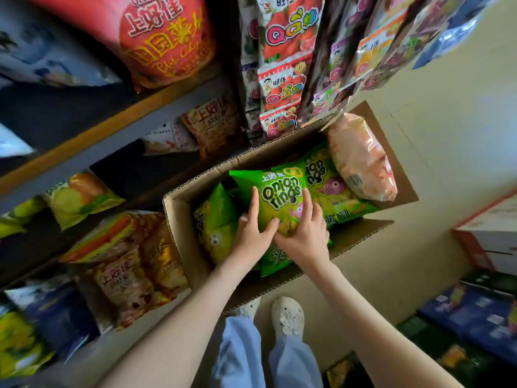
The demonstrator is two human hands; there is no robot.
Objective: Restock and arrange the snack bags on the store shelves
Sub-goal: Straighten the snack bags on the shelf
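An open cardboard box (179,217) stands on the floor in front of the shelves, filled with green snack bags. A green "Onion rings" bag (277,191) lies on top in the box, and both hands grip its near end. My left hand (250,231) holds its left edge, thumb across the front. My right hand (305,233) presses on its lower right part. More green bags (215,222) lie beneath and beside it. A pale orange bag (361,158) rests at the box's far right corner.
Shelves (117,144) on the left carry red, yellow and orange chip bags. Hanging strips of strawberry candy packets (279,79) drop down behind the box. A white and red carton (492,233) sits at right, blue packs (472,312) below it. My feet (288,315) stand near the box.
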